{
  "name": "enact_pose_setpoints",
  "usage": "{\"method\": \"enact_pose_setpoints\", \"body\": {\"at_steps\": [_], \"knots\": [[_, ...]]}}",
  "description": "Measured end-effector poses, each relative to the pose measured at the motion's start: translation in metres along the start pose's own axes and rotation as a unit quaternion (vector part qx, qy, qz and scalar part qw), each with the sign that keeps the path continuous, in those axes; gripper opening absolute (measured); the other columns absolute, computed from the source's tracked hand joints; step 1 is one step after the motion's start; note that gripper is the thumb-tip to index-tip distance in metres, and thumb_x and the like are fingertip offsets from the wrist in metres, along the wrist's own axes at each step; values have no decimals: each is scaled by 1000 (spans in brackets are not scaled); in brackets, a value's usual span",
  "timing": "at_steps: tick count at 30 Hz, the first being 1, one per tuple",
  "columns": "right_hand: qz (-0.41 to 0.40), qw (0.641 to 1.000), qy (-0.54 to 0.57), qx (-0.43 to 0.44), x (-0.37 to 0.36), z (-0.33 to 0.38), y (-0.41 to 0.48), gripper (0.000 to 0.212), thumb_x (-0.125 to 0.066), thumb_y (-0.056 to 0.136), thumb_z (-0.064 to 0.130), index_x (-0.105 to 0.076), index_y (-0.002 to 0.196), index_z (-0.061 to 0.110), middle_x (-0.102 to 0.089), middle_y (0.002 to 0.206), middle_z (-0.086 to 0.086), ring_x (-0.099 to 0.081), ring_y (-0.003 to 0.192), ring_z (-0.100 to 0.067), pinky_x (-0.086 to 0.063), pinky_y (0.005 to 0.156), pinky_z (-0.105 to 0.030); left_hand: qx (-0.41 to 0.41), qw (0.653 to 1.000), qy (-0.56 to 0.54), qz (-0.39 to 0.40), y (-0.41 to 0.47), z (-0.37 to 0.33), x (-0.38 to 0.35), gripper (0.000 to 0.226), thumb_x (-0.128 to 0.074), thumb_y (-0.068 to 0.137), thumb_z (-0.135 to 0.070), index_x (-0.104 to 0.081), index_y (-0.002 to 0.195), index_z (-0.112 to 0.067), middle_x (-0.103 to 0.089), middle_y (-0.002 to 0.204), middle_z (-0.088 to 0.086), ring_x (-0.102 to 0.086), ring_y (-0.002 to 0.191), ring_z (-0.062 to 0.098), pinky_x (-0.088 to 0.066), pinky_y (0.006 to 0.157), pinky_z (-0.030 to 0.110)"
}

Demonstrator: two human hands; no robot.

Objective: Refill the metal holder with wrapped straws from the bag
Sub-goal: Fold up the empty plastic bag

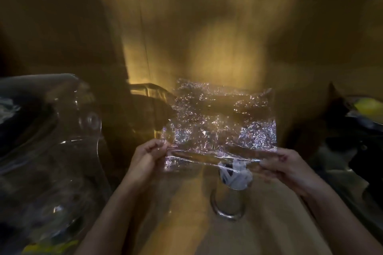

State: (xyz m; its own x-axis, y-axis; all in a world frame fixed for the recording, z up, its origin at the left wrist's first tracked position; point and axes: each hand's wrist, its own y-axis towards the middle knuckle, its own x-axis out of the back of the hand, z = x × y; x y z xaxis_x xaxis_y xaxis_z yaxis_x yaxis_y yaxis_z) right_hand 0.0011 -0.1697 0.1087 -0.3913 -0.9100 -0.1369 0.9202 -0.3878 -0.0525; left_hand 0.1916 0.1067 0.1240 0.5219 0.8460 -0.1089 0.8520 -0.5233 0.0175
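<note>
Risk lies just above the metal holder (229, 200), where left hand (145, 156) and right hand (286, 164) each pinch the seemingly empty bag (219, 128), which could snag the wrapped straws (235, 174) and tip it

Clear bag (219, 122) glints silver-white (crinkled all over), white-wrapped straws (236, 173) fill a shiny metal holder (228, 200).

dim café counter (186, 223), straw holder (228, 203)
</note>
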Motion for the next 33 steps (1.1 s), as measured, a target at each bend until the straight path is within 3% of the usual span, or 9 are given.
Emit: {"method": "enact_pose_setpoints", "body": {"at_steps": [4,8,14,18,20,22,25,30,33], "knots": [[-9,1000,7,6,5,-2,-1,19,-66,64,-1,-76,79,6,-75,71,-14,-71,61,-22,-55,53,-24,-6,1000,17,17,-7,-5,4,23,-48,86,7,-65,78,-7,-65,57,0,-53,50,5,-38,44,11],[-58,998,4,13,4,-4,1,44,-40,71,-27,-69,50,-1,-71,57,-16,-70,56,-26,-54,47,-24,-11,998,52,18,-12,-5,2,40,-39,76,24,-59,50,1,-67,48,0,-59,43,5,-40,41,10],[-66,996,-52,-4,-4,-2,0,38,-47,70,-25,-62,45,0,-60,42,-11,-56,37,-17,-40,35,-17,-5,999,40,17,-15,2,4,57,-39,70,29,-51,34,-13,-68,51,3,-57,43,21,-42,44,16],[-81,996,-45,5,-10,0,1,37,-42,80,-17,-64,58,3,-68,53,1,-62,47,-8,-45,40,-15,14,1000,13,11,-15,0,4,27,-42,95,-14,-67,87,-17,-76,81,3,-71,67,22,-55,49,20],[-90,996,13,-12,-12,0,1,32,-38,82,-16,-62,68,-1,-67,51,1,-60,44,-9,-44,37,-15,99,992,-61,49,-12,1,6,39,-36,95,-43,-68,99,-20,-77,84,7,-73,73,24,-57,49,24],[-96,994,53,-12,-11,0,1,29,-36,84,-14,-62,76,-4,-69,54,-3,-62,44,-10,-46,38,-16,194,972,-78,110,-13,3,9,53,-40,87,-58,-70,101,-18,-75,95,16,-71,88,32,-60,66,39],[-101,990,100,-4,-9,0,-1,30,-37,90,-6,-65,93,3,-73,69,-9,-68,57,-16,-53,45,-22,216,958,-33,186,-18,11,10,34,-60,82,-34,-69,101,-8,-74,94,17,-71,85,29,-58,72,38],[-134,977,163,-38,-1,-15,-1,35,-39,95,19,-50,127,8,-62,107,-12,-62,89,-25,-47,86,-42,180,980,-46,77,-17,20,7,21,-71,64,-4,-68,84,2,-69,74,17,-66,67,26,-56,64,35],[-95,977,171,-90,-2,-27,-7,44,-45,91,43,-60,113,8,-69,100,-8,-65,79,-20,-55,69,-31,141,989,0,31,-16,21,8,8,-70,72,-4,-65,79,-2,-59,70,12,-53,60,18,-43,56,31]]}}
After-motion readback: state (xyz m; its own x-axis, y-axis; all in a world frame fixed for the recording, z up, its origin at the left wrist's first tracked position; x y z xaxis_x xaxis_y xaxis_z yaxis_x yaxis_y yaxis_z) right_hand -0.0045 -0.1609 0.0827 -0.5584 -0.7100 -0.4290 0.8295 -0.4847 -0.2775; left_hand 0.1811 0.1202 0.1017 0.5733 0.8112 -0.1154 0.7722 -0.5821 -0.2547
